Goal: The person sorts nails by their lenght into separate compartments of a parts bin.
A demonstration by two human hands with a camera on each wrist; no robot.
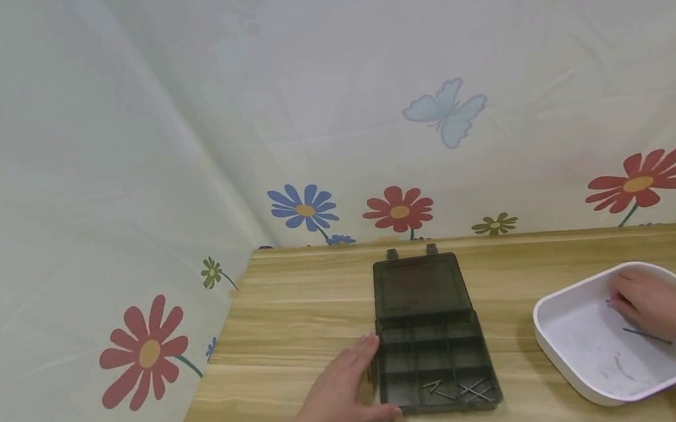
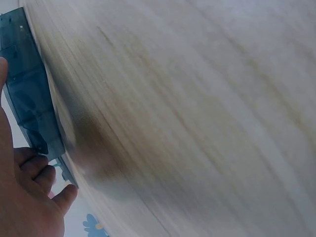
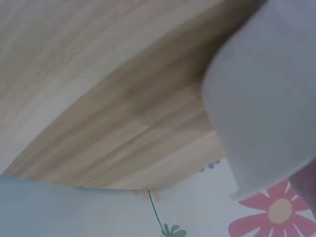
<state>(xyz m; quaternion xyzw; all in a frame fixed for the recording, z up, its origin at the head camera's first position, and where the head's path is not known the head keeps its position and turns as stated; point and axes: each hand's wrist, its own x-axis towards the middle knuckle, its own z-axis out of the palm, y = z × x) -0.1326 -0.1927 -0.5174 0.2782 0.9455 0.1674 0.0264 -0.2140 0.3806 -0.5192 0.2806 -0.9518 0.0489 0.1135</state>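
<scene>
A dark translucent compartment box (image 1: pixel 433 356) lies on the table with its lid (image 1: pixel 420 286) folded back. Several thin brassy pieces, like screws or nails (image 1: pixel 439 390), are in its front middle compartment; silvery ones (image 1: pixel 476 390) cross each other in the front right one. My left hand (image 1: pixel 341 394) rests against the box's left side, fingers extended and thumb at the front corner. Inside a white tray (image 1: pixel 581 350), my right hand (image 1: pixel 656 303) reaches down with bent fingers. A tiny dark bit shows at its fingertips; whether they pinch it is unclear. A long dark nail-like piece (image 1: pixel 646 335) lies below that hand.
The wood-grain table (image 1: pixel 298 296) meets a pale flowered curtain (image 1: pixel 327 133) at its back and left edges. Bare tabletop separates the box from the tray. In the right wrist view the tray's outer wall (image 3: pixel 261 98) blocks sight of the right fingers.
</scene>
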